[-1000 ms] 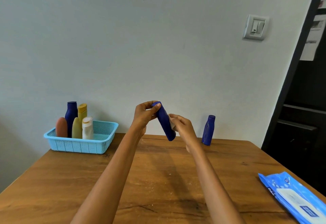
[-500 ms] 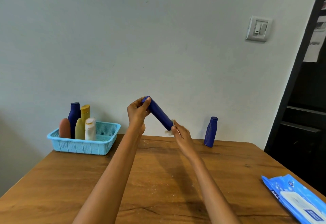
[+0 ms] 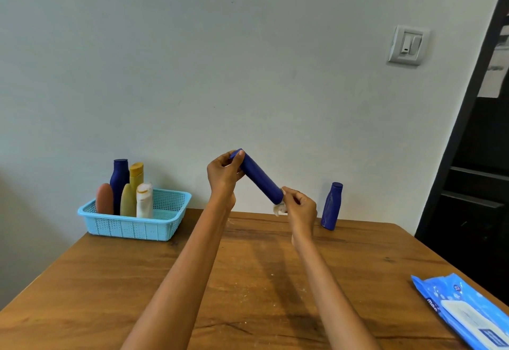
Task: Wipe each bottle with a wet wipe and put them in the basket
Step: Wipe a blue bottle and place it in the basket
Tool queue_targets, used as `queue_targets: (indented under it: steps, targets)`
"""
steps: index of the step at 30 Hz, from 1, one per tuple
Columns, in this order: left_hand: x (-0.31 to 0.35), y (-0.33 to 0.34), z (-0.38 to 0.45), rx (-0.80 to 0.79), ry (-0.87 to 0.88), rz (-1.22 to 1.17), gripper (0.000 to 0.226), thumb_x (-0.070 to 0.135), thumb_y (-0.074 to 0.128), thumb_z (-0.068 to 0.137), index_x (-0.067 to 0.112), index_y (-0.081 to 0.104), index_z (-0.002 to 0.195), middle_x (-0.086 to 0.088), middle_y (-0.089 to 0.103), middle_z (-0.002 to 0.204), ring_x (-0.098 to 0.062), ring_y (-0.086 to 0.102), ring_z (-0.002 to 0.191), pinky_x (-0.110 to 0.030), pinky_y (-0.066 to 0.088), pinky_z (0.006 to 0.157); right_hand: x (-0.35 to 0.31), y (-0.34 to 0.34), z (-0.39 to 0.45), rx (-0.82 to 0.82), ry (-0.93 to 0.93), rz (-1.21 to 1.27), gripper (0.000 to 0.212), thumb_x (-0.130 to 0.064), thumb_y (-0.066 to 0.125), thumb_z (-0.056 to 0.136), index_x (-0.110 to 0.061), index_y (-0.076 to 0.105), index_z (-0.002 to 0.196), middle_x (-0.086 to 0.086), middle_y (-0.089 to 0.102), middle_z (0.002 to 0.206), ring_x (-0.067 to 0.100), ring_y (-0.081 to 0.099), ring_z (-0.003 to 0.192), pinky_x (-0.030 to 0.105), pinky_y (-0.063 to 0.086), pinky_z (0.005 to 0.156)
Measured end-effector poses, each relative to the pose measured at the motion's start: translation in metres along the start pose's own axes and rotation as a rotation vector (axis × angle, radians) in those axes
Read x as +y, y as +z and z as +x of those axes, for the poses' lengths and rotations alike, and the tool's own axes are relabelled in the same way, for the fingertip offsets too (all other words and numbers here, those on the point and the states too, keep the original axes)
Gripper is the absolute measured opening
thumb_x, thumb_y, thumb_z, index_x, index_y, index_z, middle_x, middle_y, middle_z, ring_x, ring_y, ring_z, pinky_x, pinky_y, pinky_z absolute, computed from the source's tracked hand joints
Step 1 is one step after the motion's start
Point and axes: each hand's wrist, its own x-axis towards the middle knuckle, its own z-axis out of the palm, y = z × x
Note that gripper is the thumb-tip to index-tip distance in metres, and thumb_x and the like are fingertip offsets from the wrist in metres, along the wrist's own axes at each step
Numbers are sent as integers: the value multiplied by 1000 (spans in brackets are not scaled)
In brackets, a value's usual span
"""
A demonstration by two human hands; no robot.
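Wiping a dark blue bottle [image 3: 259, 180] held above the wooden table [image 3: 248, 281]. The left hand [image 3: 224, 176] pinches the upper end of the bottle between thumb and fingertips, so that the bottle slants down toward the right; the right hand [image 3: 300, 208] is closed round a crumpled wet wipe [image 3: 279, 208] pressed against the lower end. For a thorough wipe, the left hand should probably roll the bottle while the wipe is drawn along its full length, including the end under the left fingers, which calls for a change of grip. A firm pinch seems wise, since a damp plastic surface may slip. Five bottles stand upright at the left of the light blue basket [image 3: 165, 225], which rests at the far left of the table: one brown [image 3: 104, 198], one dark blue [image 3: 119, 179], two yellowish [image 3: 136, 175] and one white [image 3: 144, 199]. A second dark blue bottle [image 3: 332, 206] stands near the wall, right of the hands, apparently not yet wiped. Most of the wipe is hidden in the right palm; which end of the held bottle carries the cap cannot be made out. The wet-wipe pack [image 3: 465, 314] is cut off by the lower right corner
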Motion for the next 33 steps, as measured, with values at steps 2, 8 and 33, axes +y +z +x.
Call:
queue_targets:
  steps: [2, 8, 33]
  targets:
    - [-3, 1, 1, 15, 7, 22, 32, 16, 67, 85, 4, 61, 115, -11, 65, 104, -22, 64, 96, -23, 57, 70, 0, -1, 0, 15, 38, 18, 8, -14, 62, 88, -17, 69, 91, 0, 69, 89, 13, 63, 84, 15, 45, 60]
    - [-16, 7, -4, 15, 34, 138, 31, 18, 69, 84, 10, 59, 112, -7, 65, 103, -19, 63, 94, -20, 55, 69, -3, 6, -2, 14, 13, 4, 12, -17, 58, 92, -16, 69, 98, -3, 67, 97, 10, 61, 90, 12, 46, 65]
    - [-37, -3, -7, -63, 73, 898, 49, 50, 74, 73, 17, 60, 105, -1, 66, 100, -20, 62, 89, -37, 54, 80, 5, 11, -14, -309, 63, -230, 21, -15, 55, 93, -8, 67, 109, 4, 69, 93, 13, 62, 78, 23, 52, 71]
